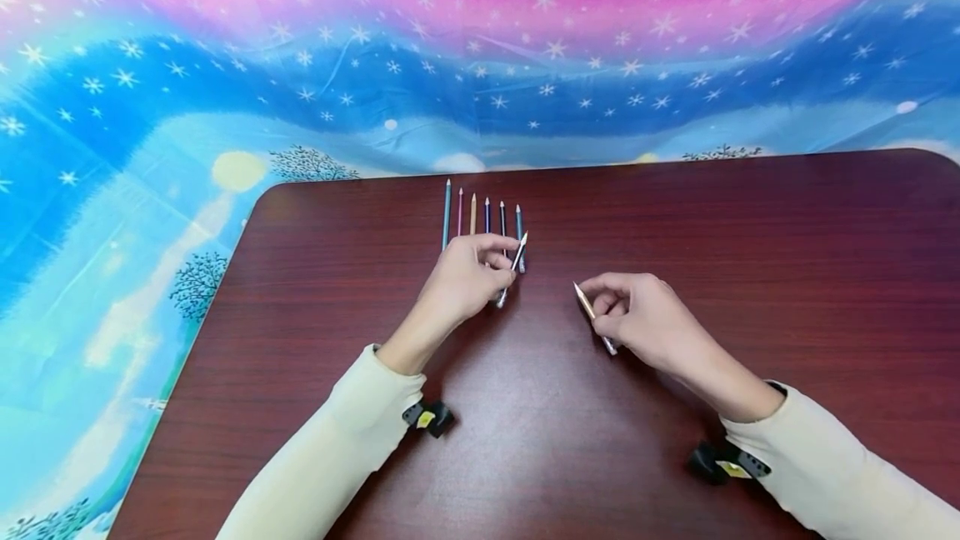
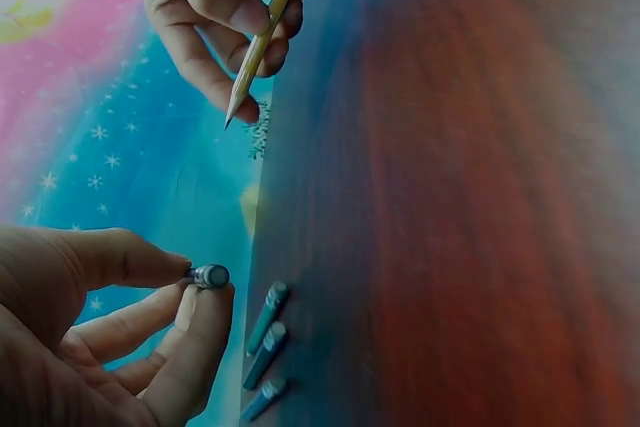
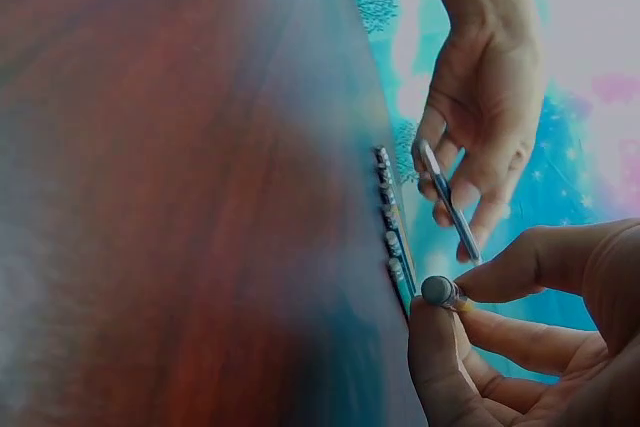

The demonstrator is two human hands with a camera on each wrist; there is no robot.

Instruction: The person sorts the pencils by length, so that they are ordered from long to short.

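Note:
My left hand [image 1: 468,277] pinches a dark pencil [image 1: 519,252] between thumb and fingers, its sharpened tip pointing up and away. In the left wrist view the eraser end of this dark pencil [image 2: 210,276] faces the camera. Off to the right, my right hand [image 1: 651,317] pinches a yellow pencil [image 1: 584,302], its tip pointing up and left. The yellow pencil [image 2: 258,55] shows whole in the left wrist view. Beyond the left hand several pencils lie side by side, from a long teal pencil [image 1: 447,215] to a shorter teal pencil [image 1: 519,227]; the hand partly hides them.
The dark red-brown wooden table [image 1: 750,257] spreads under both hands. Its far edge runs just behind the pencil tips. A pink and blue snowflake cloth [image 1: 480,48] hangs behind the table. Small black wrist devices sit by both sleeves.

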